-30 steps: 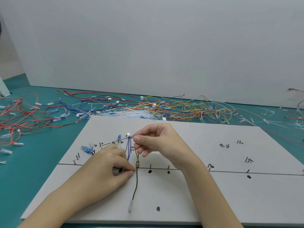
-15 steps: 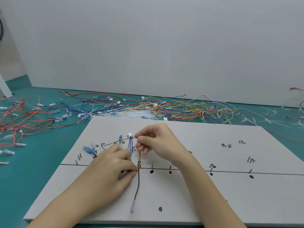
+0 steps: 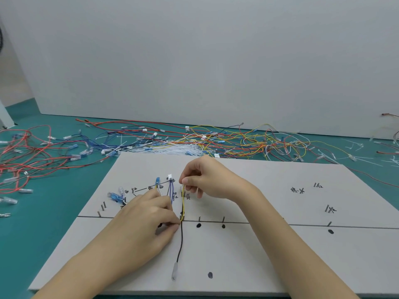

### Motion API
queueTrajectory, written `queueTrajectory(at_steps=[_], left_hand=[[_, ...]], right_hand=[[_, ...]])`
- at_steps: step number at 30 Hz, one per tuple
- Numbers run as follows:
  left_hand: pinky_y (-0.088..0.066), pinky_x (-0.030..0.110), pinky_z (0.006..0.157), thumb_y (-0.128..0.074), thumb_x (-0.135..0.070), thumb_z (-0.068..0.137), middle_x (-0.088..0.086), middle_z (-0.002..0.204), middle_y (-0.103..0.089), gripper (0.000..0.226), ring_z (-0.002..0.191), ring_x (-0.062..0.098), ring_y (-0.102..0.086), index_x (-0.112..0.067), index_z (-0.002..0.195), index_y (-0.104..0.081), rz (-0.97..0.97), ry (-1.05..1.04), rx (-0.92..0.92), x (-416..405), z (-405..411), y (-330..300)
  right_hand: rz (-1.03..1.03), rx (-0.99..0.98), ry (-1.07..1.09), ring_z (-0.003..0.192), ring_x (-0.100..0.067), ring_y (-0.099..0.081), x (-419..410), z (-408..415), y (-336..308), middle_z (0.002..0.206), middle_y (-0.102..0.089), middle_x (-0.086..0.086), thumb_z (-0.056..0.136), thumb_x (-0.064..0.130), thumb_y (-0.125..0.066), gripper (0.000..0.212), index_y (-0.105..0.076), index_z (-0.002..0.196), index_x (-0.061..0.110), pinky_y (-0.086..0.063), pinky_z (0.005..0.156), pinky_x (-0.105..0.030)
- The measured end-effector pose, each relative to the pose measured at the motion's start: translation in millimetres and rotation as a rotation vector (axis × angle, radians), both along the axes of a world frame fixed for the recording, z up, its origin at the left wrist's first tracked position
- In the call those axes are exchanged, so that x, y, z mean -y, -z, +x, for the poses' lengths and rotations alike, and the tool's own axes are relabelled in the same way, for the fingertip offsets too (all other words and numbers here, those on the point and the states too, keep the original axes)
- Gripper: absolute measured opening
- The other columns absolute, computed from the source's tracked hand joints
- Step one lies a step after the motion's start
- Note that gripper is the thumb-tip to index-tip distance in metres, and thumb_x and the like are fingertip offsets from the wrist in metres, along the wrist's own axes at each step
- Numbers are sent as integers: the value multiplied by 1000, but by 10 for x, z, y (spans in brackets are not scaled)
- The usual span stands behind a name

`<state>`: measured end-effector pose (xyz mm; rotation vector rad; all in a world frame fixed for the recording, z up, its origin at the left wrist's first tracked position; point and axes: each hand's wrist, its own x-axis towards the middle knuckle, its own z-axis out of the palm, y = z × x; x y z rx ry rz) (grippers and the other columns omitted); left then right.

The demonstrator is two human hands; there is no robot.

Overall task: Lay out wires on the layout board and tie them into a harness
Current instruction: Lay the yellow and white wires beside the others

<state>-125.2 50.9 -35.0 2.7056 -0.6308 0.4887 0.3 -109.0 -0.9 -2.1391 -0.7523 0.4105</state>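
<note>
Board [image 3: 269,255]: pale grey, flat on teal table [image 3: 32,234], marked with a long horizontal line, black dots, short pins and handwritten labels.
Left hand [image 3: 142,221]: on the board, fingers curled, fingertips pinching the wire bundle at the line.
Right hand [image 3: 207,180]: above the board, thumb and forefinger pinching the top of the yellow wire [image 3: 183,201].
Black wire [image 3: 181,240]: runs from the pinch toward the near edge, ending in a clear terminal [image 3: 174,271].
Purple wires [image 3: 170,189]: rise to a white connector [image 3: 170,176].
Blue terminals [image 3: 114,196]: left of the hands.
Loose wires [image 3: 226,141]: red, yellow and blue tangle beyond the board.
</note>
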Motion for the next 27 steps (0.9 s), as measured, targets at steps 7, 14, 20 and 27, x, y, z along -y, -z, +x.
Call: queueTrajectory(at_steps=[7, 14, 20, 27], left_hand=[[-46, 27, 61, -67, -29, 83, -18, 70, -52, 9, 74, 8, -46, -32, 78, -75, -18, -5, -1, 3, -11, -6], [-45, 25, 61, -61, -33, 83, -19, 70, -52, 15, 74, 7, -46, -31, 78, -75, -43, -16, -3, 12, -18, 3], [-48, 28, 60, -63, -31, 82, -18, 70, -52, 13, 73, 8, -47, -31, 77, -75, -34, -26, 0, 24, -18, -2], [-44, 24, 65, -73, -27, 83, -18, 71, -56, 7, 77, 7, -47, -32, 79, -75, -49, -34, -41, 4, 19, 1]], right_hand=[[11, 18, 20, 55, -3, -54, -26, 52, 130, 66, -59, 2, 93, 3, -59, 9, -67, 92, 4, -41, 47, -13], [-13, 93, 30, 69, -8, -56, 21, 94, 178, 72, -64, 3, 90, 8, -64, 8, -71, 88, 11, -44, 68, -21], [-39, 120, 65, 53, 7, -52, -11, 109, 242, 68, -63, 9, 86, 11, -68, 7, -72, 82, 15, -37, 51, -5], [-4, 156, 202, 56, -1, -53, -47, 118, 286, 68, -62, 8, 75, 17, -81, 21, -62, 70, 25, -39, 53, -16]])
